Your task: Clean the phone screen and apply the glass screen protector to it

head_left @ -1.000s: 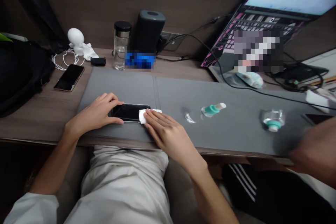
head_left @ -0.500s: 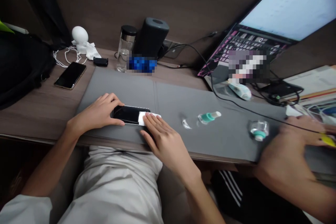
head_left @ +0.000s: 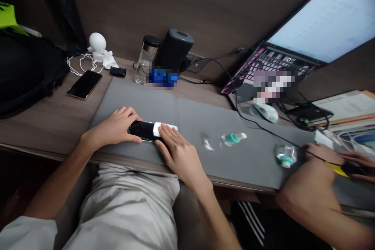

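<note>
Gently, the left hand [head_left: 113, 129] holds the slippery phone [head_left: 141, 131] by its edges; the open right hand [head_left: 180, 157] presses soft cloth [head_left: 160, 129].

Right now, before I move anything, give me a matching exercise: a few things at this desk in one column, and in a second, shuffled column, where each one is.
Things:
1. Left hand
2. Right hand
3. Dark smartphone
4. Small bottle with teal collar

Places:
A. Lying on the grey desk mat, right of the hands
B. On the wood desk, left of the mat
C. Fingers on a white wipe at a black phone's right end
D. Gripping that phone's left end

Pairs: 1-D, 2-C, 3-B, 4-A
</note>
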`<state>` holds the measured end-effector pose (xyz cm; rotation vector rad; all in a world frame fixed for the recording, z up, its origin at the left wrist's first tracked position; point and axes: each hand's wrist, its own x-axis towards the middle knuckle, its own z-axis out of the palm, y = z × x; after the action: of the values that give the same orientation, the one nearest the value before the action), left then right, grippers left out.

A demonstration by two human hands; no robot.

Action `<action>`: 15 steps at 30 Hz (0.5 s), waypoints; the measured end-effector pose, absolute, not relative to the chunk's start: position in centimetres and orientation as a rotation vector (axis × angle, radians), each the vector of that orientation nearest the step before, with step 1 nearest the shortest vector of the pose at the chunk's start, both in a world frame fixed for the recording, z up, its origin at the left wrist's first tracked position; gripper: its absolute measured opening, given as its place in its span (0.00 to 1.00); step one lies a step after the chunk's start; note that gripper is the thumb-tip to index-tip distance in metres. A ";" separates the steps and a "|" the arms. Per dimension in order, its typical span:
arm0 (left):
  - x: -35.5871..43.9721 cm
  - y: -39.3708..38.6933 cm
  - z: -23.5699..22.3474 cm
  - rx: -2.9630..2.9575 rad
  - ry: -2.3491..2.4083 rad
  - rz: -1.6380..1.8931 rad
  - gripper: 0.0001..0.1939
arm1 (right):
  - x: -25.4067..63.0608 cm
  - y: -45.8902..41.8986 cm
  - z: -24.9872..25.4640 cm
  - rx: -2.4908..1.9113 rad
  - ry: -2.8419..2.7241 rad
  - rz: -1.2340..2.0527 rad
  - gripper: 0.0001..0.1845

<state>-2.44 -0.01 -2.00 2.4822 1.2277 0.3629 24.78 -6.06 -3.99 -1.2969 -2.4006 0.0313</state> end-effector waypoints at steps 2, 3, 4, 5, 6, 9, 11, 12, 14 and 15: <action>-2.4 0.0 -2.0 2.465 1.230 0.371 0.30 | 25.1 -7.5 -4.0 -1.257 -2.428 0.014 0.27; -2.3 0.1 -2.1 2.460 1.227 0.377 0.30 | 25.2 -8.2 -3.9 -1.240 -2.439 0.003 0.28; -2.3 0.1 -2.2 2.460 1.224 0.384 0.31 | 25.4 -8.7 -3.8 -1.232 -2.450 -0.005 0.28; -2.3 0.2 -2.2 2.463 1.222 0.387 0.31 | 25.4 -8.9 -3.6 -1.231 -2.458 -0.009 0.27; -2.3 0.2 -2.3 2.466 1.220 0.387 0.32 | 25.4 -8.9 -3.5 -1.240 -2.464 -0.007 0.26; -2.4 0.3 -2.4 2.476 1.216 0.384 0.32 | 24.6 -7.2 -3.2 -1.290 -2.474 0.016 0.25; -2.5 0.3 -2.3 2.478 1.215 0.386 0.32 | 23.9 -5.6 -3.3 -1.316 -2.462 0.013 0.25; -2.5 0.2 -2.3 2.476 1.217 0.383 0.31 | 23.5 -5.0 -3.4 -1.324 -2.456 0.016 0.25; -2.4 0.2 -2.3 2.465 1.226 0.372 0.31 | 23.0 -4.8 -3.7 -1.323 -2.430 0.011 0.25; -2.4 0.1 -2.3 2.458 1.230 0.368 0.31 | 22.8 -5.2 -4.0 -1.315 -2.415 0.002 0.26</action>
<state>-2.39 0.14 -2.32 2.4575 1.2300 0.3681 22.82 -5.15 -3.98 -1.3152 -2.4146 0.0022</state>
